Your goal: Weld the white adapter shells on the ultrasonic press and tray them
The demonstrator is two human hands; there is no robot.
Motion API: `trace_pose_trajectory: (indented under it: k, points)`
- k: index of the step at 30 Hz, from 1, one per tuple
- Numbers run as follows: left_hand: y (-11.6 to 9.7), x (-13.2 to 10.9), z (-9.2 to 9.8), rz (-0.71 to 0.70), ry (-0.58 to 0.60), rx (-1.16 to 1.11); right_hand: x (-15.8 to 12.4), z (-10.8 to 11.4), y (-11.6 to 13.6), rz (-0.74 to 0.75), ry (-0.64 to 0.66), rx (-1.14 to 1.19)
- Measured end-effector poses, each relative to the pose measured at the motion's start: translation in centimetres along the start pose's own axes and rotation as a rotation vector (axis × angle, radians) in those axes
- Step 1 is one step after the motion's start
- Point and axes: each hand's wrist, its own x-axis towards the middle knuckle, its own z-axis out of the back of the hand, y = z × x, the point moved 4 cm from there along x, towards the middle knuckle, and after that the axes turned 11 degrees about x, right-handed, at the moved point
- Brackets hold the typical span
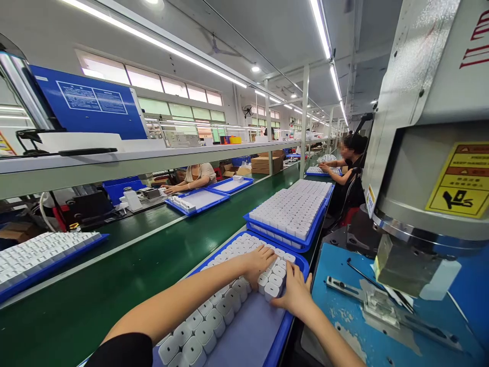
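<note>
A blue tray [283, 326] in front of me holds rows of small white plastic housings [214, 318]. My left hand [257, 262] lies flat on top of the housings near the tray's far end, fingers spread. Beside it, my right hand [294, 293] rests at the tray's right side, its fingers touching the end of a row of housings [272, 289]. Neither hand has lifted a piece. The near right part of the tray's floor is bare.
A stack of blue trays [292, 211] full of white housings stands just beyond. A green conveyor belt [114, 275] runs on the left with another tray [42, 255]. A grey press machine [431, 168] over a blue fixture plate [344, 316] is at the right. Other people work farther along the line.
</note>
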Motion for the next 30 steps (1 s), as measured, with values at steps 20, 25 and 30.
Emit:
trace_pose_trajectory:
  k: [20, 25, 30]
  points:
    - [-0.1, 0.8, 0.5, -0.012, 0.029, 0.022, 0.5, -0.2, 0.6, 0.078, 0.175, -0.078]
    - [0.0, 0.7, 0.5, 0.002, 0.032, 0.005, 0.9, -0.5, 0.7, 0.073, 0.148, -0.106]
    - [0.0, 0.7, 0.8, -0.023, 0.031, 0.007, 0.9, -0.7, 0.5, 0.119, 0.090, -0.078]
